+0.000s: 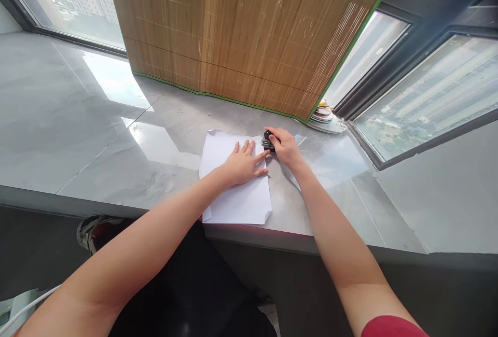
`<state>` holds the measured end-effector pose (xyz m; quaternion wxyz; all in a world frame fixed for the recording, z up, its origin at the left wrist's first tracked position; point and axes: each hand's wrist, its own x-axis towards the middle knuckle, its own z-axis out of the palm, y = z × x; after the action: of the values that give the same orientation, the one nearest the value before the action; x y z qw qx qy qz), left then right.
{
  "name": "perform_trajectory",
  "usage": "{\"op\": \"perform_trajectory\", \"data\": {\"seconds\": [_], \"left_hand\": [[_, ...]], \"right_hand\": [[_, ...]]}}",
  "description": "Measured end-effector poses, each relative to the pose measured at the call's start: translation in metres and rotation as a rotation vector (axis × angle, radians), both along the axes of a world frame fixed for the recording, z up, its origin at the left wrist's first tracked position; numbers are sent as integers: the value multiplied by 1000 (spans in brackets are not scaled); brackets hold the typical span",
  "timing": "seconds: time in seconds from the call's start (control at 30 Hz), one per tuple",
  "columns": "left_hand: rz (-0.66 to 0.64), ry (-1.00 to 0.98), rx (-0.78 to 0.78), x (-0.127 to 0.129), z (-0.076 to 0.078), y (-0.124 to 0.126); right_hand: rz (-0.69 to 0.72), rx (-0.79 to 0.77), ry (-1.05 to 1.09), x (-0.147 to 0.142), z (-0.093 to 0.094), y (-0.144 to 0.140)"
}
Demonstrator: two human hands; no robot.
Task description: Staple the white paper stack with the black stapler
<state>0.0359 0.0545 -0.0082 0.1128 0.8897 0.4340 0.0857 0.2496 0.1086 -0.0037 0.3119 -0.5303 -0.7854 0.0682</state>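
Left hand flat, fingers spread, pinning white paper sheets on grey stone ledge. Right hand grips small black tool, probably stapler, at sheets' far right corner.

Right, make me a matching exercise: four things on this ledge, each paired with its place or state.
Things:
1. left hand
2. right hand
3. white paper
4. stack of small plates

Places or states:
A. by the window frame, beside the bamboo blind's corner
B. lying on the grey ledge, near edge curling at a corner
C. closed on a small black stapler at the paper's far corner
D. pressed flat on the paper

Pairs: 1-D, 2-C, 3-B, 4-A
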Motion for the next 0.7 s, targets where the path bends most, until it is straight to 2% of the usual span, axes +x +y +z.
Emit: {"op": "perform_trajectory", "data": {"seconds": [0.47, 0.7], "left_hand": [[53, -26, -9, 8, -3, 2], [13, -45, 3, 8, -5, 2]], "right_hand": [[-7, 23, -32, 0, 0, 1], [-44, 41, -58, -7, -2, -1]]}}
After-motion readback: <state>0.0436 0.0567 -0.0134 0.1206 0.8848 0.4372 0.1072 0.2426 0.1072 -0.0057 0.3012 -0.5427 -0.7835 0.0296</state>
